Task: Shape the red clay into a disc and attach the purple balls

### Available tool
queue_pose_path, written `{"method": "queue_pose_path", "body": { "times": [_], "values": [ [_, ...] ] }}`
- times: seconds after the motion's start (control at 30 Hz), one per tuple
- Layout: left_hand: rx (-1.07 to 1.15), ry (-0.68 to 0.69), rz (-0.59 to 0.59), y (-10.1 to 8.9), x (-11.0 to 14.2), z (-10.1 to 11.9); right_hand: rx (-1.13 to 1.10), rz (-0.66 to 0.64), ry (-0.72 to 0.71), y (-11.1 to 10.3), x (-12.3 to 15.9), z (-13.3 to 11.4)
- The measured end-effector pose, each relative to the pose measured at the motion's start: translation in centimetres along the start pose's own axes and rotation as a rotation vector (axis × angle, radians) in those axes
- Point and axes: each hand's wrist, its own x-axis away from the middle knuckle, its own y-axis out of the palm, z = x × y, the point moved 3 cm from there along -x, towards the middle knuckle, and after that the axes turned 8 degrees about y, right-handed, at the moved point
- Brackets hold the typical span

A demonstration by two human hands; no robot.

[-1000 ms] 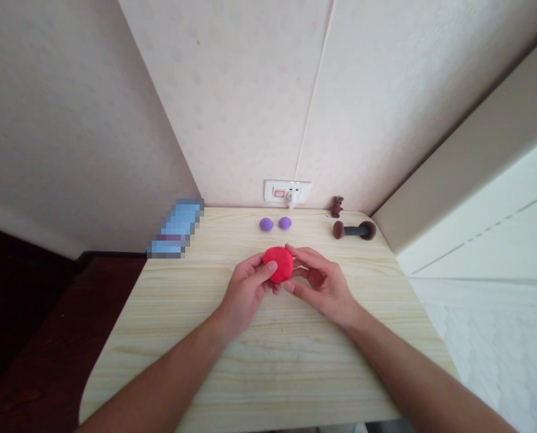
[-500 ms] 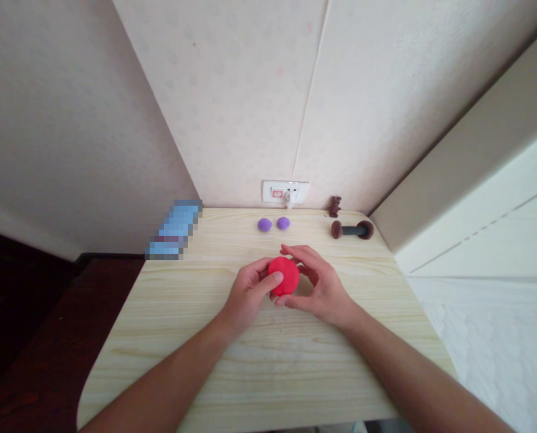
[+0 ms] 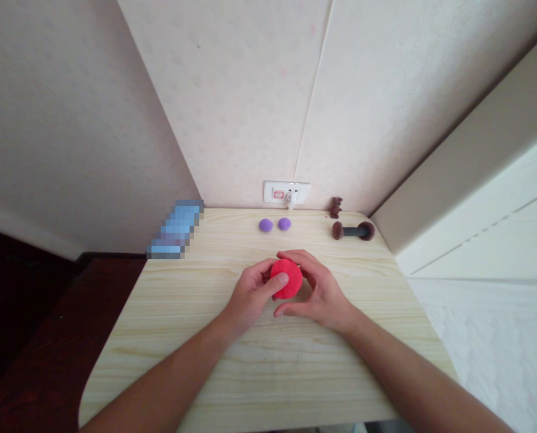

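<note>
A flat, round red disc of what looks like modelling clay (image 3: 291,272) is held above the table by my left hand (image 3: 253,290). The left thumb presses on its face, and the other fingers go behind it, mostly hidden. Curved round the right side of the disc is my right hand (image 3: 320,291), its thumb apart from the other fingers. Those fingers reach the disc's far edge; whether they touch it I cannot tell. Beyond the hands lie two purple clay balls (image 3: 266,225), side by side.
The pale wooden table (image 3: 160,337) meets the wall at the back, below a socket (image 3: 270,191) with a plug in it. A brown-ended dark roller (image 3: 353,231) and a small brown figurine (image 3: 335,207) are at the back right. A blurred blue object (image 3: 178,225) sits at the back left.
My right thumb has moved away from the lower edge of the red disc, and the right fingers have shifted slightly down. The left hand keeps its hold.
</note>
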Motion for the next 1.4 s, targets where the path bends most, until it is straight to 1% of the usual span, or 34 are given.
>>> {"method": "queue_pose_path", "body": {
  "times": [0.1,0.23,0.37,0.7,0.87,0.97,1.07,1.2,1.3,1.4],
  "values": [
    [0.019,0.017,0.002,0.0,-0.05,-0.03,0.087,0.005,-0.048,-0.15,-0.12,-0.2],
    [0.005,0.04,0.029,-0.09,-0.24,-0.12,0.161,-0.025,-0.135,-0.08,-0.04,-0.41],
    [-0.01,0.048,0.051,-0.29,-0.43,-0.12,0.193,0.016,-0.179,-0.05,0.1,-0.41],
    [0.116,0.035,0.057,-0.03,-0.35,0.14,0.194,0.014,-0.163,-0.25,0.08,-0.9],
    [0.103,0.027,0.091,-0.18,-0.38,0.19,0.164,-0.006,-0.137,-0.02,-0.01,-0.61],
    [0.086,0.047,0.107,-0.36,-0.44,0.14,0.176,0.009,-0.15,-0.1,-0.01,-0.48],
    [0.078,0.048,0.07,-0.33,-0.45,-0.02,0.205,0.052,-0.146,-0.39,0.05,-0.42],
    [0.079,0.005,-0.001,-0.05,-0.35,-0.08,0.213,0.101,-0.118,-0.65,0.13,-0.33],
    [0.042,-0.014,-0.006,0.06,-0.31,0.21,0.171,0.089,-0.09,-0.52,0.1,-0.24],
    [0.003,-0.027,-0.025,0.2,-0.29,0.49,0.172,0.069,-0.107,-0.37,0.03,-0.24]
  ]
}}
